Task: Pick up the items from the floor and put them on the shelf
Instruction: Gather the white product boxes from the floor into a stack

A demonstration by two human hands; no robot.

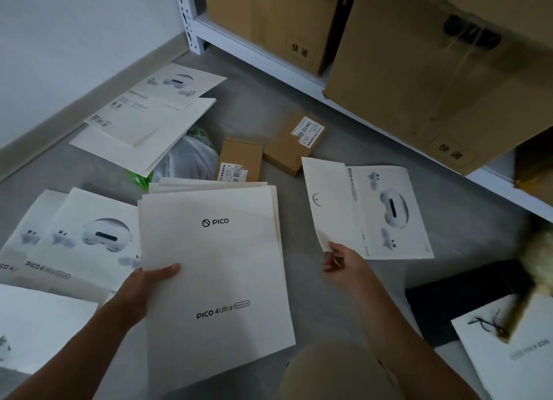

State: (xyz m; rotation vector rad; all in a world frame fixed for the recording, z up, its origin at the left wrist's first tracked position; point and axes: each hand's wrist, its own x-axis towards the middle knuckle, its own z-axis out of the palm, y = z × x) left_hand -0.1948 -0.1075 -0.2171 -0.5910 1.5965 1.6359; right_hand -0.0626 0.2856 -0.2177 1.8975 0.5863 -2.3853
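left hand (146, 283) thumb-on-top gripping stack of PICO sleeves (215, 268), right hand (341, 263) extended forward, pinching corner of flattened sleeve (365, 208) on floor (299, 274), hands apart

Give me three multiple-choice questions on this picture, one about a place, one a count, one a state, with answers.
1. The small cardboard boxes lie: A on a chair; B on the floor; C in a drawer.
2. How many of them? A two; B five; C eight.
3. The left hand: A hangs empty; B grips a stack of PICO sleeves; C presses a wall.
Answers: B, grey floor shows around them; A, two labelled boxes lie side by side; B, its thumb lies over the stack's edge.
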